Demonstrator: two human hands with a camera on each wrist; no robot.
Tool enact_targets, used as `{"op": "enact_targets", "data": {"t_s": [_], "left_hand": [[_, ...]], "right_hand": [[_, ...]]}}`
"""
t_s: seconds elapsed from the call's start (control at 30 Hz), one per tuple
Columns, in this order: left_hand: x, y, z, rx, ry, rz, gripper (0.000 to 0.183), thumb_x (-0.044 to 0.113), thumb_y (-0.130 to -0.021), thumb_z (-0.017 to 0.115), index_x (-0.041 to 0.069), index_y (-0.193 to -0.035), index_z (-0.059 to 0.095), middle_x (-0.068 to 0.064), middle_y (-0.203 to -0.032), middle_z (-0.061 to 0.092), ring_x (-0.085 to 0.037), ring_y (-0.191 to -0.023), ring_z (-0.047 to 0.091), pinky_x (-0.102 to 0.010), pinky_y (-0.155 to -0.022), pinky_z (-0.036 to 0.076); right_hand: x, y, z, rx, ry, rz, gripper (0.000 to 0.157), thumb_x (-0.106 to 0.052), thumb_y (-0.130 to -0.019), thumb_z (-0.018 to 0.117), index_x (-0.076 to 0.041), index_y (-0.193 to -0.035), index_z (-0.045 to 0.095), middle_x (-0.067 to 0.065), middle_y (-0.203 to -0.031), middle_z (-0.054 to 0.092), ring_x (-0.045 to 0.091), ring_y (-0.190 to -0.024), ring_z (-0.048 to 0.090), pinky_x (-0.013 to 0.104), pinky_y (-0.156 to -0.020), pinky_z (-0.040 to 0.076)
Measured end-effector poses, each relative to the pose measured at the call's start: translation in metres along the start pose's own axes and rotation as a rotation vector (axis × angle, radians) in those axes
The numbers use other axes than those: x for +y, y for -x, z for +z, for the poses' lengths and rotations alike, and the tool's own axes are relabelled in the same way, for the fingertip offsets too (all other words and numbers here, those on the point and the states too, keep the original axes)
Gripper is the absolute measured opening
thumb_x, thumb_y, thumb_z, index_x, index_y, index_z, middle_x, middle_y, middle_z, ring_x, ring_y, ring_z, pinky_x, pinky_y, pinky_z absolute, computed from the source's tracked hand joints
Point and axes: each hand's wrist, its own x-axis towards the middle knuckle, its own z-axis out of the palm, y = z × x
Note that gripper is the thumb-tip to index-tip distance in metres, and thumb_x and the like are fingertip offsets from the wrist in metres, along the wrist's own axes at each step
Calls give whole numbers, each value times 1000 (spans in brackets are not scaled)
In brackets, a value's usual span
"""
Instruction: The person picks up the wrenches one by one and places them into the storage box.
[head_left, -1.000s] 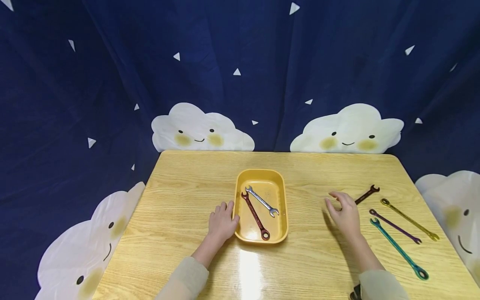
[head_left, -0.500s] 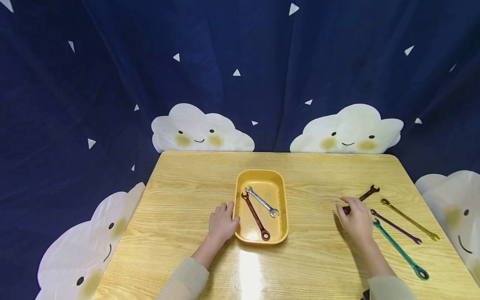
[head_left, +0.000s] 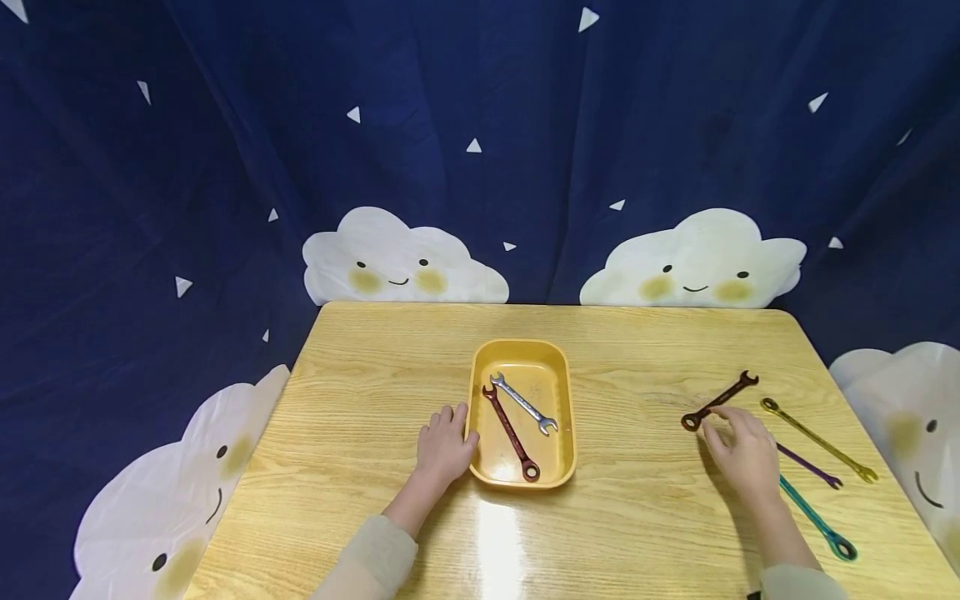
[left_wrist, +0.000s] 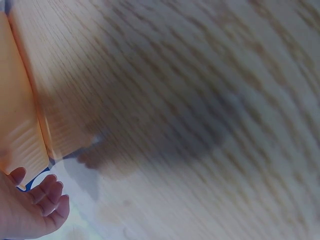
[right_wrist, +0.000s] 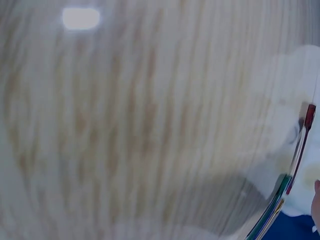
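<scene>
My left hand (head_left: 444, 446) holds the left rim of a yellow plastic tray (head_left: 572, 450), its thumb at the rim and its fingers outside. Inside the tray lie a silver open-end wrench (head_left: 522, 402) and a dark red combination wrench (head_left: 512, 429). On the table to the right, another dark brownish-red combination wrench (head_left: 722, 397) lies slanted with its ring end toward me. My right hand (head_left: 746, 458) is at that ring end, thumb and forefinger apart beside the shaft. In the right wrist view, a fingertip shows at the edge, apart from the red wrench (right_wrist: 307, 125).
A yellow-gold wrench (head_left: 817, 439), a purple wrench (head_left: 813, 467) and a teal wrench (head_left: 813, 508) lie on the right of the wooden table (head_left: 360, 358). My right hand covers the near ends of the last two. A dark blue curtain (head_left: 525, 125) hangs behind.
My right hand has moved right and toward me, uncovering the ring end of the dark brownish-red wrench and covering parts of the purple and teal ones. My left hand and the tray have stayed put.
</scene>
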Motion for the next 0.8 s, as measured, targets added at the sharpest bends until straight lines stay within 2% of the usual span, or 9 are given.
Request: {"op": "enact_targets", "data": {"t_s": [0.27, 0.4, 0.6, 0.73, 0.8], "left_hand": [[0, 0, 0, -6, 2, -11, 44, 35, -86, 46, 13, -124, 43, -14, -111, 50, -31, -96, 48, -44, -73, 40], [1, 0, 0, -5, 3, -11, 44, 35, -86, 46, 13, -124, 42, -13, -112, 50, -31, -96, 48, -44, -73, 40], [0, 0, 0, -3, 2, -9, 43, 35, -87, 46, 13, -123, 43, -13, -110, 50, -30, -94, 48, -43, -71, 40], [0, 0, 0, -4, 5, -8, 43, 34, -87, 46, 13, -124, 43, -13, -109, 50, -30, -93, 48, -42, -70, 40], [0, 0, 0, -5, 5, -7, 43, 34, -87, 46, 13, -124, 43, -13, -110, 50, -30, -94, 48, -42, -71, 40]], "right_hand": [[19, 8, -9, 12, -44, -15, 34, -2, -72, 71, 2, -104, 61, 23, -101, 57, 39, -92, 50, 50, -78, 35], [31, 14, -10, 27, -73, -24, 35, 0, -70, 72, 3, -104, 61, 22, -101, 56, 36, -90, 50, 36, -78, 34], [42, 22, -15, -38, -116, 62, 36, -6, -76, 70, 1, -110, 60, 19, -107, 53, 32, -94, 45, 6, -77, 26], [46, 27, -20, -71, -123, 121, 37, -10, -78, 70, 1, -111, 59, 17, -107, 50, 28, -93, 43, 0, -75, 28], [48, 30, -21, -84, -114, 147, 37, -12, -78, 70, 0, -112, 59, 16, -107, 49, 20, -92, 44, 0, -72, 30]]}}
